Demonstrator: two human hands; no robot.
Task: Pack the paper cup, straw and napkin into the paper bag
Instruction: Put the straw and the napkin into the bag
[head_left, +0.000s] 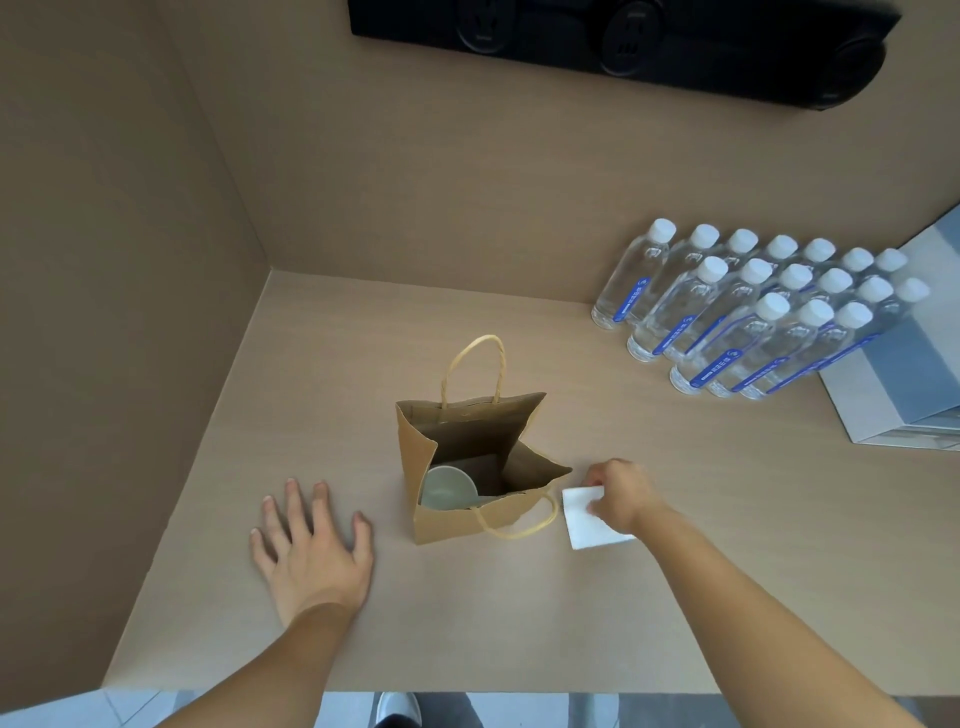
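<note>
A brown paper bag (467, 522) with twisted handles stands open in the middle of the brown table. Inside it, at the lower left, sits the pale paper cup (448, 488), mouth up. Just right of the bag lies a white napkin (584, 522), and my right hand (621, 493) pinches its top edge. My left hand (309, 545) rests flat on the table to the left of the bag, fingers spread, holding nothing. No straw is visible.
Several clear water bottles (753, 306) with white caps stand in rows at the back right, beside a white box (904, 395). Brown walls close off the left and back. A black bar (623, 41) hangs on the back wall. The table's near edge (467, 688) runs below my forearms.
</note>
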